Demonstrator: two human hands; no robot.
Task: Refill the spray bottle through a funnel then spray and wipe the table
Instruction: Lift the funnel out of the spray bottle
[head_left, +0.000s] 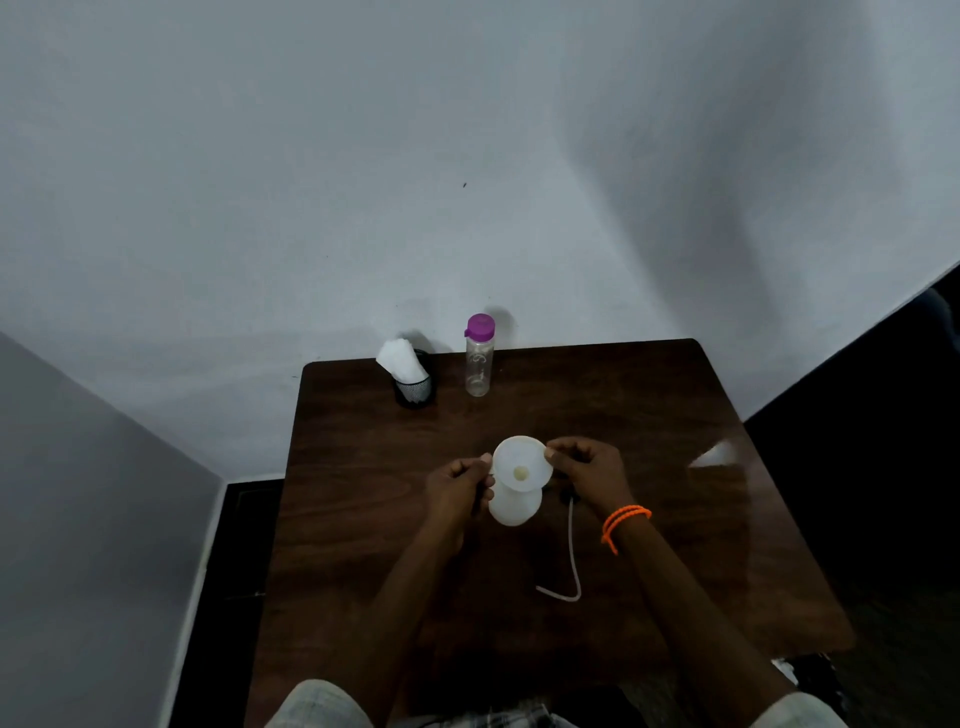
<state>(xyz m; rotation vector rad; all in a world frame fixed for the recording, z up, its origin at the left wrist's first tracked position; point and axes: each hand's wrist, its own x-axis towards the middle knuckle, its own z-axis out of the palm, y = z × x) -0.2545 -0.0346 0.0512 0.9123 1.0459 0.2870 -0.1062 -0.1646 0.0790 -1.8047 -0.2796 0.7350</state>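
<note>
Mid-frame, left hand (460, 486) grips the bottle (514, 506); right hand (584, 467) pinches the funnel (521, 464) rim atop it.

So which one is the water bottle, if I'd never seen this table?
Look at the far edge of the brown table, against the white wall. Two things stand there: a black mesh cup stuffed with white tissue, and right of it the clear bottle, taller, with a purple cap.

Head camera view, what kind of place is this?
Probably a plain indoor room set up for a tabletop task: a dark wooden table pushed against a bare white wall, holding a purple-capped bottle and a mesh cup of tissues.
</note>
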